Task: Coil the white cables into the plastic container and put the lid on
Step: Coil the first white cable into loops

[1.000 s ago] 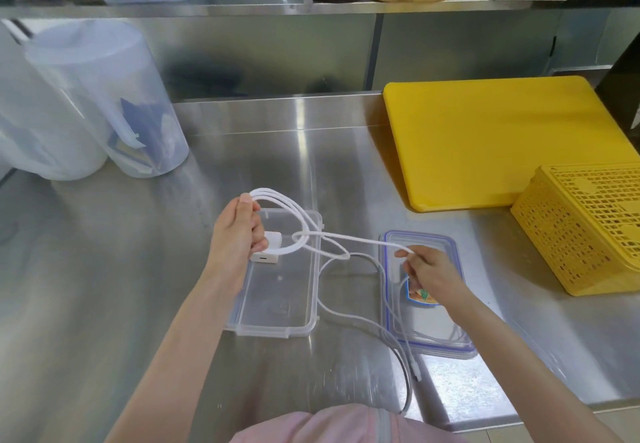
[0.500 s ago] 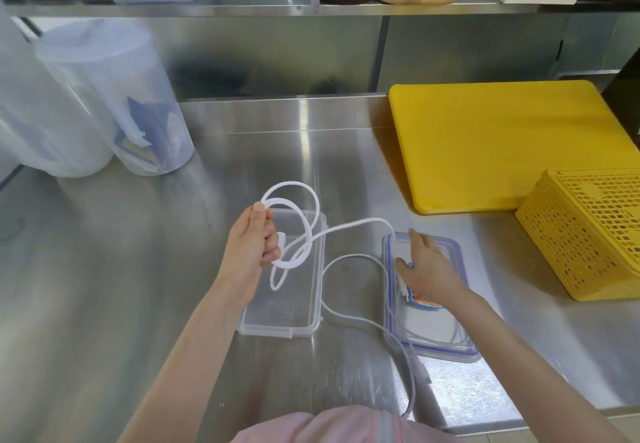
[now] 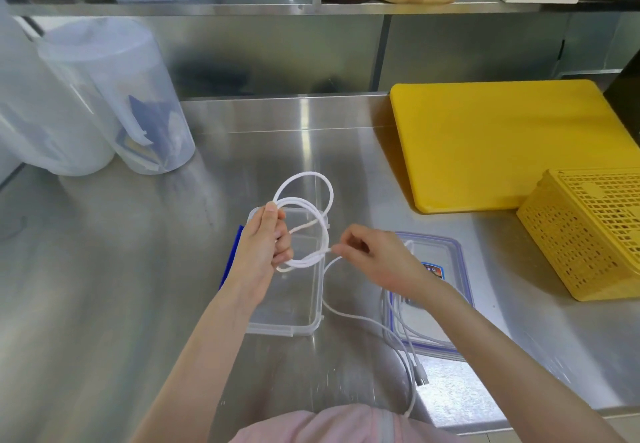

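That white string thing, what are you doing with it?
It is a white cable, and a person is winding it into loops. The left hand grips the loops above the clear plastic container, and the right hand pinches the loose part to feed the next loop. The rest of the cable trails across the steel table toward the near edge. The container holds no cable yet, and its lid lies flat beside it, not on.

The left hand (image 3: 265, 248) grips white cable (image 3: 304, 220) loops above the container (image 3: 287, 324) (lid (image 3: 453, 248) alongside) while the right hand (image 3: 377, 260) pinches it.
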A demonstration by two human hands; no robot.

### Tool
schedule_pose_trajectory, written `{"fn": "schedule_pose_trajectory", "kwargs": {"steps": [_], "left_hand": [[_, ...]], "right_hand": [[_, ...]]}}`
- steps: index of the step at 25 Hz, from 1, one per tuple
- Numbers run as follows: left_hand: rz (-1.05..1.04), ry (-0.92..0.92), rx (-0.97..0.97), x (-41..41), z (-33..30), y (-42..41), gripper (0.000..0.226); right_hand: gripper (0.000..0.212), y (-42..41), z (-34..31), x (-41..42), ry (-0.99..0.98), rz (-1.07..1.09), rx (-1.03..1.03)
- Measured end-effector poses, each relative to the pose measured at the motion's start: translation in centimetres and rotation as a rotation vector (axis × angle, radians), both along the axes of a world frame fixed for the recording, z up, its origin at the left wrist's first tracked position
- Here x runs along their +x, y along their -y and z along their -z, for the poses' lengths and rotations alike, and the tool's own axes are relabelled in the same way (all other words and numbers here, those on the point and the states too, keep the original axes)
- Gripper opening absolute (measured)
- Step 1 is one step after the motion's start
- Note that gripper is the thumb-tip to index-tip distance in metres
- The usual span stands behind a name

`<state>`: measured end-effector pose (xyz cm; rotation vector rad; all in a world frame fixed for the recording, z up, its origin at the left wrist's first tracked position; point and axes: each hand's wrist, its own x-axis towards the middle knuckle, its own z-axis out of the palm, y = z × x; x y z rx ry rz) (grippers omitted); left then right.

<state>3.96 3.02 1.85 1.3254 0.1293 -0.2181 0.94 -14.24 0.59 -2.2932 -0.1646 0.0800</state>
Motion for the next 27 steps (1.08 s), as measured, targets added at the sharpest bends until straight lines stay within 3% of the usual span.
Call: {"fn": "schedule_pose_trajectory", "kwargs": {"steps": [3,6,10,13,16,18,19,22,27], "left_hand": [[-0.049,-0.011,-0.025,0.3,0.3,-0.8,0.032],[-0.085,-0.018,-0.055,0.7,0.4,-1.7,0.034],[-0.003,-0.007,-0.013,0.4,0.4,-0.9,0.033],[0.066,-0.002,0.021,-0.2,0.2,0.1,0.034],[0.084,0.001,0.016,-0.5,0.0,0.7,0.034],[0.087,0.003,0.006,-0.7,-0.1,1.0,0.034],[0.083,0.005,-0.001,-0.7,-0.2,1.1,0.034],[0.025,0.01,-0.026,-0.4,-0.3,0.6,0.033],[-0.012,0.038,0.006,0.2,-0.3,0.1,0.033]], "right_hand": [[0.02,2.3,0.3,0.6,0.068,0.273,0.079],[0.02,5.4,0.4,1.1,0.004,0.533,0.242],[0.007,5.7,0.6,0.8,-0.139,0.412,0.082],[0.041,3.6,0.4,0.2,-0.116,0.148,-0.167],[0.049,0.8,-0.3,-0.1,-0.202,-0.039,-0.052],[0.03,-0.7,-0.4,-0.4,-0.305,-0.127,0.01],[0.021,-1.0,-0.3,-0.5,-0.309,-0.14,0.01],[0.029,-0.4,-0.2,-0.7,-0.22,-0.102,0.042],[0.034,2.1,0.6,0.5,-0.073,0.211,0.139]]}}
